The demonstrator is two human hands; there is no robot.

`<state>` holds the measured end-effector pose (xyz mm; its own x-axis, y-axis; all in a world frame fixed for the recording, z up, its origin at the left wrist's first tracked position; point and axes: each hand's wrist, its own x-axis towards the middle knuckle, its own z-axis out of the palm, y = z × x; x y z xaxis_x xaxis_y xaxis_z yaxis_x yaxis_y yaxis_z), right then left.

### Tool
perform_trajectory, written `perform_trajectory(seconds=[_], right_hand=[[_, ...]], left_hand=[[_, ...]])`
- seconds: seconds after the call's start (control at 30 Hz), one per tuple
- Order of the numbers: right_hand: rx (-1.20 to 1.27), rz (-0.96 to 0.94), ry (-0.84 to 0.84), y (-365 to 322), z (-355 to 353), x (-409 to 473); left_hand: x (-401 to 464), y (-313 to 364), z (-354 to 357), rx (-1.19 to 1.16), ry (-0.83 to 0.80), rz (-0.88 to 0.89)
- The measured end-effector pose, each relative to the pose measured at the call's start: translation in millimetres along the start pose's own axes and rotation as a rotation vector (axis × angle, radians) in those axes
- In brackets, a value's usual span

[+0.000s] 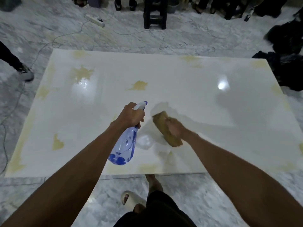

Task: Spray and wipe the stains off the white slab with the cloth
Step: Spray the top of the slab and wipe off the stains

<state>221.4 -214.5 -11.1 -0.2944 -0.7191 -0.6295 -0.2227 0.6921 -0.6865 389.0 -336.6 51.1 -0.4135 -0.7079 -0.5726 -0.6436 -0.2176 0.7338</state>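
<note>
A large white slab (188, 89) lies flat on the marble floor, with several yellowish stains, one near its middle (139, 85) and one at the near left (57, 143). My left hand (132, 114) grips the neck of a clear blue spray bottle (125, 145), nozzle pointing away over the slab. My right hand (176, 127) presses a tan cloth (165, 126) onto the slab just right of the bottle. The hand and cloth are blurred. A wet patch surrounds the cloth.
A black stool (155, 13) and several people's feet stand beyond the slab's far edge. A power strip (95, 20) with a cable trails across the floor at left. A shoe (27, 73) is at left, dark bags (288, 69) at right. My sandalled foot (129, 198) is near the front edge.
</note>
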Motion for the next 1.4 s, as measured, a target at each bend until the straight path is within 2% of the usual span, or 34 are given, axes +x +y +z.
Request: perform_trajectory(seconds=[0.13,0.23,0.3,0.37,0.43,0.53,0.73,1.2,1.33,1.4], right_hand=[[-0.04,-0.109,0.111,-68,-51,88],[-0.207,-0.286,0.155,-128,-70,165],[-0.401,-0.345,0.179,-158,-73,229],[-0.666,-0.33,0.239,-174,-67,287],[-0.855,-0.249,0.204,-178,-47,322],[-0.883,-0.151,0.122,-159,-8,339],[-0.903,-0.189,0.125,-110,30,301],[-0.875,-0.175,0.09,43,198,28],[-0.833,-0.103,-0.021,37,213,-22],[-0.658,-0.106,0.036,9,197,-27]], left_hand=[[48,36,-33,-0.059,0.034,0.02],[90,57,-56,-0.107,0.091,0.029],[119,61,-66,-0.138,0.128,0.035],[142,56,-72,-0.136,0.157,0.058],[159,45,-77,-0.14,0.179,0.066],[173,25,-85,-0.134,0.174,0.044],[150,8,-96,-0.068,0.145,0.004],[-13,-93,-79,0.002,-0.041,-0.025],[-55,-119,-82,0.067,-0.059,-0.039],[-70,-122,-89,0.064,-0.061,-0.033]])
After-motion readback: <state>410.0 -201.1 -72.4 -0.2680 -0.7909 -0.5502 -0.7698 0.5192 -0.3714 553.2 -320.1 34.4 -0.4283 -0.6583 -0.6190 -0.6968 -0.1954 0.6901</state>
